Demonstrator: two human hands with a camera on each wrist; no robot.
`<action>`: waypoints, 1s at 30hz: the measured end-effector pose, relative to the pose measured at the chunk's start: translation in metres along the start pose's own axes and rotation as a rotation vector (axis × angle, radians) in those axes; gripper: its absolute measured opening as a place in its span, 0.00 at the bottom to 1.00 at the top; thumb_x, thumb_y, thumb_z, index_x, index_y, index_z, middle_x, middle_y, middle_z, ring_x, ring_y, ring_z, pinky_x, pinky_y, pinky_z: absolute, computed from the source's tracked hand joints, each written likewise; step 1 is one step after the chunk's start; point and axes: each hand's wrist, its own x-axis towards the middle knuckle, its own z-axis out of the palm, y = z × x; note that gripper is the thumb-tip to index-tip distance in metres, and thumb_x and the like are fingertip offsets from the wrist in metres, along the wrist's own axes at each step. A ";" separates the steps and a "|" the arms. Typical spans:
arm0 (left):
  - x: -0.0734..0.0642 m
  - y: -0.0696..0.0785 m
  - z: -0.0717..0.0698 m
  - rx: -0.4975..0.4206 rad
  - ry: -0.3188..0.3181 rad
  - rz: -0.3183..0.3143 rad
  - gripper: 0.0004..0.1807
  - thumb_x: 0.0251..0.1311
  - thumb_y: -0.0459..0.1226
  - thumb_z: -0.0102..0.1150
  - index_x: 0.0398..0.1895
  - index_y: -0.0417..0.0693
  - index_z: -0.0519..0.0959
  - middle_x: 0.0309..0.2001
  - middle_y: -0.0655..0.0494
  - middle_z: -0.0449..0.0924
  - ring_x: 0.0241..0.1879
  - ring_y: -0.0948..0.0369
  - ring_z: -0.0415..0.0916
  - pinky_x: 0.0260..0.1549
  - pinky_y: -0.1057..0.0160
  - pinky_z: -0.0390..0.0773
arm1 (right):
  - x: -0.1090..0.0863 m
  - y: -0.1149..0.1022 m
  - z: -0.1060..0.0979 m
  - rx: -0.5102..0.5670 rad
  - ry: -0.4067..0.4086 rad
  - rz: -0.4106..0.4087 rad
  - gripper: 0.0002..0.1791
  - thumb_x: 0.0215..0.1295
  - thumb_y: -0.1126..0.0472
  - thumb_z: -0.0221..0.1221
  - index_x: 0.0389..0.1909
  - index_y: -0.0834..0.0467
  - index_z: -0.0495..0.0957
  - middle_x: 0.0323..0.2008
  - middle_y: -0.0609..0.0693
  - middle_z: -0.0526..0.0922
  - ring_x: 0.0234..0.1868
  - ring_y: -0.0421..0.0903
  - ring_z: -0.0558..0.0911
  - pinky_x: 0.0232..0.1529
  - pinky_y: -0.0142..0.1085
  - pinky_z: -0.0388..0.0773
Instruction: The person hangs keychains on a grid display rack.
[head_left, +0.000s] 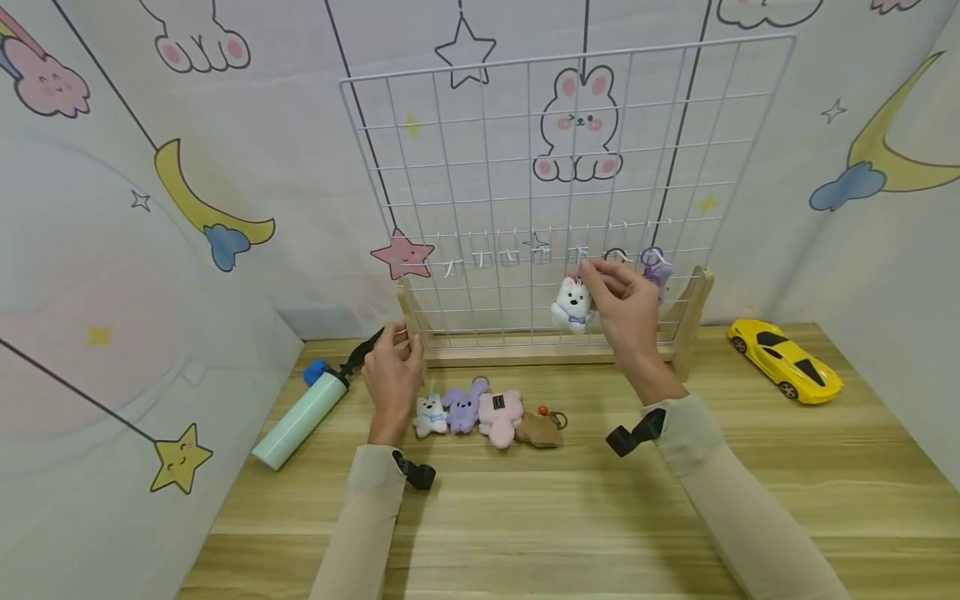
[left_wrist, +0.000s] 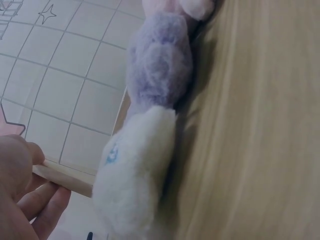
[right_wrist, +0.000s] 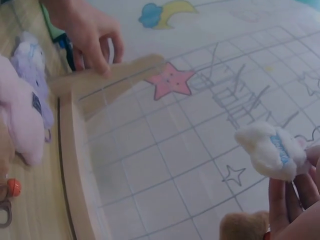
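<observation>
My right hand (head_left: 626, 304) pinches a small white plush keychain (head_left: 572, 307) with a bow by its top, in front of the white wire grid (head_left: 517, 167). It hangs just below one of the grid's hooks (head_left: 577, 252); the right wrist view shows the white plush (right_wrist: 272, 150) at my fingertips. With thumb and fingers on either side, my left hand (head_left: 393, 375) grips the wooden side post (left_wrist: 65, 179) of the grid's stand. Beside that hand on the table lie a white plush (head_left: 431, 415), a purple one (head_left: 462, 408), a pink one (head_left: 500, 417) and a brown one (head_left: 542, 428).
A purple plush (head_left: 657, 271) hangs at the grid's right, and a brown plush (right_wrist: 244, 226) is partly hidden behind my right hand. Several white hooks (head_left: 482, 258) line the grid leftward. A pale green pump (head_left: 303, 421) lies left, a yellow toy car (head_left: 783, 360) right.
</observation>
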 end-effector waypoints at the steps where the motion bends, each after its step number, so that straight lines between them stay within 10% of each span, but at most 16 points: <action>1: 0.000 0.000 0.000 0.000 0.001 0.000 0.16 0.74 0.43 0.68 0.59 0.47 0.86 0.53 0.43 0.92 0.43 0.49 0.94 0.55 0.41 0.87 | 0.000 0.001 0.000 -0.003 -0.007 0.002 0.23 0.75 0.49 0.69 0.54 0.66 0.87 0.39 0.42 0.95 0.40 0.37 0.92 0.41 0.26 0.86; 17: 0.001 0.000 -0.001 0.014 0.005 0.011 0.16 0.74 0.43 0.68 0.58 0.45 0.86 0.52 0.42 0.93 0.42 0.49 0.94 0.51 0.40 0.88 | -0.039 0.022 -0.024 -0.132 0.040 -0.094 0.19 0.81 0.52 0.62 0.58 0.63 0.85 0.51 0.61 0.92 0.46 0.44 0.92 0.53 0.31 0.86; 30: 0.001 0.000 -0.002 0.017 -0.004 -0.009 0.16 0.75 0.44 0.67 0.59 0.47 0.86 0.53 0.42 0.92 0.43 0.49 0.94 0.55 0.40 0.87 | -0.081 0.081 -0.040 -0.458 -0.385 0.086 0.16 0.79 0.52 0.65 0.57 0.57 0.88 0.52 0.50 0.92 0.53 0.47 0.90 0.53 0.29 0.86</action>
